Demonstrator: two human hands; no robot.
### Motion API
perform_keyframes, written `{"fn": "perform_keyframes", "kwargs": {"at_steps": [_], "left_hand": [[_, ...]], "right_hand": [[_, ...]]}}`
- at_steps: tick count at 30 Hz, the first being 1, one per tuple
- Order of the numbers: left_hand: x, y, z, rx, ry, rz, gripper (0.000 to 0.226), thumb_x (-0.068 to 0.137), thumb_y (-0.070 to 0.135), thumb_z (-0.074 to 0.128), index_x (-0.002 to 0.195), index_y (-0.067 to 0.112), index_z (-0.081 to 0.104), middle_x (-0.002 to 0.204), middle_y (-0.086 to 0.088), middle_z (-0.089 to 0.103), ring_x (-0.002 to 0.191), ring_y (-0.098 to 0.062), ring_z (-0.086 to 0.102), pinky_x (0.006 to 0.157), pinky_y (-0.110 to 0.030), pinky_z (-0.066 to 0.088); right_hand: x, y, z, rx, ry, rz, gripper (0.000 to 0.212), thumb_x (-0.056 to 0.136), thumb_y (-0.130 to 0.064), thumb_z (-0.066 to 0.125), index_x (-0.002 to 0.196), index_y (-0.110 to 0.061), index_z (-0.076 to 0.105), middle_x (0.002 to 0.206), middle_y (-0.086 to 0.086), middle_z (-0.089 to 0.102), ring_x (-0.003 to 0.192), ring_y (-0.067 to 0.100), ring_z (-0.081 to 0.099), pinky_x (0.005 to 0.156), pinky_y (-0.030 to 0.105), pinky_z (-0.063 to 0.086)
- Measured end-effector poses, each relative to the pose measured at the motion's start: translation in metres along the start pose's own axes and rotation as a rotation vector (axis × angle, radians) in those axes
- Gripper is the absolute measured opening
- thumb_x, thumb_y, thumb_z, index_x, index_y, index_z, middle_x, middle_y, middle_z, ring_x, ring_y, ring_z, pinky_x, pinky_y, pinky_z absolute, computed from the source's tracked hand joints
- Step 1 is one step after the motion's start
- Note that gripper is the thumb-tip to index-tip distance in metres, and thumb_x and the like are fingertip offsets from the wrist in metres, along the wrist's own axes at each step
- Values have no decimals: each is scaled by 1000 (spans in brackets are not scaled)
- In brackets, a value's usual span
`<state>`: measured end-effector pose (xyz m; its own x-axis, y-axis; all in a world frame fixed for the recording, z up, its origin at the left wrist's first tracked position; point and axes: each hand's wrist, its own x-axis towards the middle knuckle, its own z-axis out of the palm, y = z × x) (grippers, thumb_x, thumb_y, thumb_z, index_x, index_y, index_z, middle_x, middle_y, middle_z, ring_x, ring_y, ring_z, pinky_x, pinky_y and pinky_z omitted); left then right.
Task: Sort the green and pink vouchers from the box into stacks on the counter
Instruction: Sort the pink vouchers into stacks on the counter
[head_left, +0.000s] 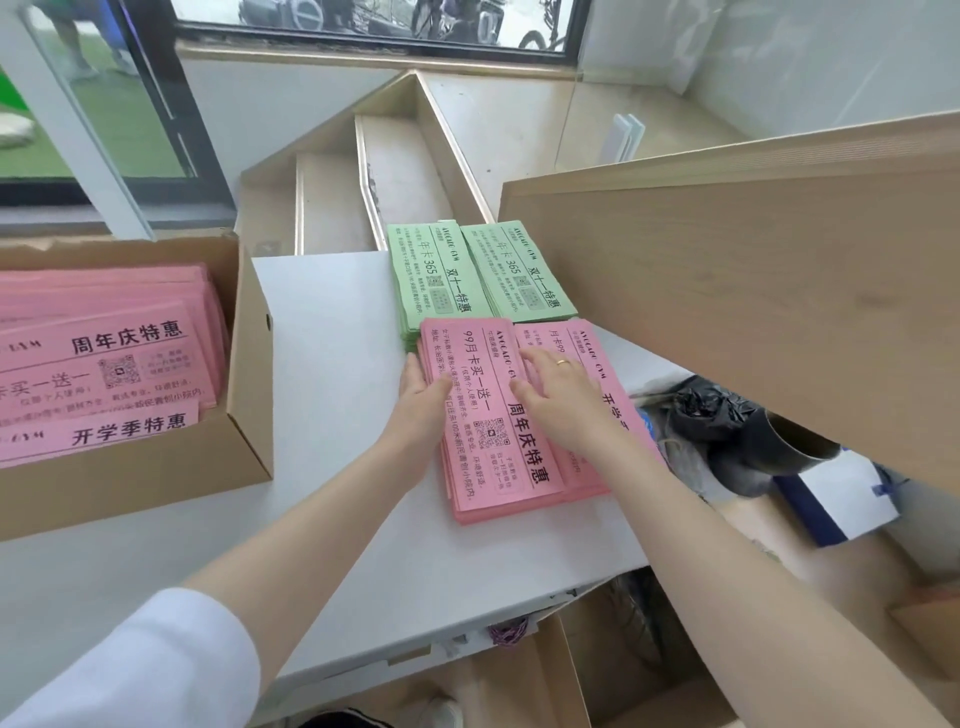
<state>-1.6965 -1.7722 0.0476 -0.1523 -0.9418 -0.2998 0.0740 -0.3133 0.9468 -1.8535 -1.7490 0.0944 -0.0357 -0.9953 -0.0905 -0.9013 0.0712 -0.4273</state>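
Two stacks of green vouchers (480, 273) lie side by side at the far edge of the white counter (332, 395). Just nearer me are two pink voucher stacks (498, 436), side by side. My left hand (423, 397) presses against the left edge of the left pink stack, thumb on top. My right hand (558, 392), wearing a ring, lies flat with fingers spread across the seam between both pink stacks. The cardboard box (249, 374) at the left holds more pink vouchers (104, 358).
A wooden panel (753, 291) rises close to the right of the stacks. Below the counter's right edge are a black bag (711, 405), a metal cup and a white-and-blue bag. Steps and a window lie beyond the counter.
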Motion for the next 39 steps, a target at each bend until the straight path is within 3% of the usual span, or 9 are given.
{"fn": "perform_keyframes", "kwargs": {"at_steps": [7,14,19,22,25,28,30,35,39], "left_hand": [[20,2,-5,-39,0,-4,47,100,17,33,145,26,23,135,0,50,107,-11,59,67,-14,53],[20,2,3,-51,28,-21,48,98,24,36,144,32,23,135,0,49,113,-19,58,83,-32,55],[42,-21,0,72,92,-60,78,65,64,43,137,53,17,153,12,24,137,-17,33,109,-49,32],[37,-8,8,142,131,-36,71,71,56,38,139,48,17,152,11,24,138,-15,31,110,-47,30],[34,7,16,254,171,13,61,90,27,32,147,27,13,154,3,19,139,-17,26,113,-44,27],[28,16,15,277,194,10,53,91,22,33,143,21,24,145,-2,34,131,-20,39,108,-45,34],[18,25,12,224,178,-1,46,87,25,37,133,24,34,133,1,46,117,-18,51,99,-43,44],[-35,69,-17,276,56,187,29,96,13,42,118,29,53,116,11,52,105,2,50,82,-10,39],[-79,101,-77,344,141,315,26,92,10,48,113,23,56,109,6,63,84,-8,63,76,-23,51]], "right_hand": [[78,-25,5,-119,-149,-203,51,98,-25,36,146,-14,23,155,3,22,142,19,16,117,37,14],[80,-24,17,-156,-24,-311,36,94,-21,41,127,-9,49,130,8,46,119,27,42,101,40,36],[71,-13,17,-118,89,-217,45,96,-22,41,139,-8,36,144,11,36,135,26,28,112,35,20],[54,5,17,-58,15,-43,55,99,-30,33,146,-6,18,155,10,18,144,21,12,118,33,8],[46,13,27,-146,-113,-66,61,99,-37,25,149,-9,3,158,8,1,145,18,-1,118,35,0],[46,9,27,-122,-97,-74,62,99,-38,25,149,-8,3,158,8,-1,145,18,-2,118,34,-1],[42,3,21,-89,-30,-88,61,99,-36,30,149,-8,9,158,7,3,145,18,0,118,33,0],[19,-53,-1,180,91,-307,33,95,-23,47,127,-13,51,146,3,35,137,16,26,111,28,19],[13,-125,0,347,85,-500,17,90,-10,53,105,-12,62,117,-2,57,108,10,50,93,14,35]]}}
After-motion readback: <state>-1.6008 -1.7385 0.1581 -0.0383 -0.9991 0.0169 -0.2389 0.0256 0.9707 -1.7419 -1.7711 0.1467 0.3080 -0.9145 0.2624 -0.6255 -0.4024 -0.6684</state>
